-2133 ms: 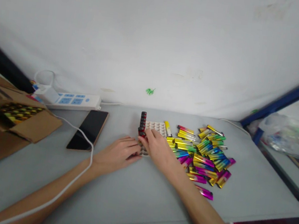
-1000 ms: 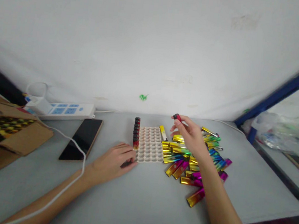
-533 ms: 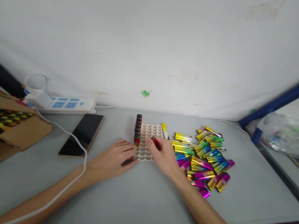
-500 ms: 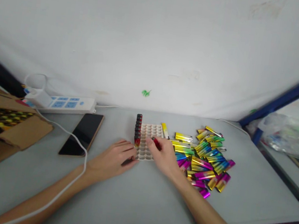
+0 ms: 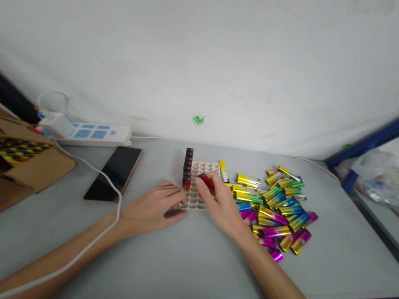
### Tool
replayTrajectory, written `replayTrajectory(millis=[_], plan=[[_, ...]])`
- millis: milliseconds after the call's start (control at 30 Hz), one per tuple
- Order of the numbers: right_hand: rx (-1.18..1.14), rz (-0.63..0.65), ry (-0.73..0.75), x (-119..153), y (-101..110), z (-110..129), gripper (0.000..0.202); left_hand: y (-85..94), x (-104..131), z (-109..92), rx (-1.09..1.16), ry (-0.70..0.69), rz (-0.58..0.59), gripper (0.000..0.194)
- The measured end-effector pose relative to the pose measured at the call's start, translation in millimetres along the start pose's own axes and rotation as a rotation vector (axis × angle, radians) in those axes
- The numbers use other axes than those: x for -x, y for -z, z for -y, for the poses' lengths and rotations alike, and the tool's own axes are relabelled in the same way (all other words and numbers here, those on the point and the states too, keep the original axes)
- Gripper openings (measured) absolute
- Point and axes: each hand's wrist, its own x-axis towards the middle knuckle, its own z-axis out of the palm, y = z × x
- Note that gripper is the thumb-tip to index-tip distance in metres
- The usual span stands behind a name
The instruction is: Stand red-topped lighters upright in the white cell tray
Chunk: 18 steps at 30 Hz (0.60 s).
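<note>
A white tray (image 5: 197,206) with rows of round holes lies flat on the table. Along its left edge, a column of red lighters (image 5: 187,170) with black tops stands upright. My left hand (image 5: 158,206) is at the near left corner of the tray, its curled fingertips and thumb touching that corner. Between the thumb and fingers of my right hand (image 5: 220,200) is a red lighter (image 5: 207,182) with a black top, tilted over the right part of the tray. The lower end of this lighter is partly hidden by the fingers.
A pile of shiny multicoloured lighters (image 5: 279,210) spreads to the right of the tray. To the left are a phone (image 5: 114,173), a power strip (image 5: 99,133) and an open cardboard box (image 5: 51,170). A white cable (image 5: 96,238) crosses my left forearm.
The red lighter in my right hand shows more of its body and is tilted. My left thumb has opened slightly away from the fingers. The whole view has shifted a little.
</note>
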Motion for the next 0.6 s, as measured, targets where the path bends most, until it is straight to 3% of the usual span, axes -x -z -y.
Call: replayTrajectory(millis=[167,267,367,600], plan=[[0.086,-0.066,0.181,0,6,-2,0.027,13.5,1,0,0.104,0.055,-0.062,0.021],[0.116,-0.07,0.131,0,8,-2,0.038,15.0,2,6,0.097,0.072,-0.12,0.029],[0.076,-0.023,0.085,1,8,-1,0.034,12.6,2,10,0.079,0.104,-0.154,0.032],[0.234,0.076,0.188,3,0,-9,0.021,8.4,0,8,0.064,0.184,-0.187,0.031]])
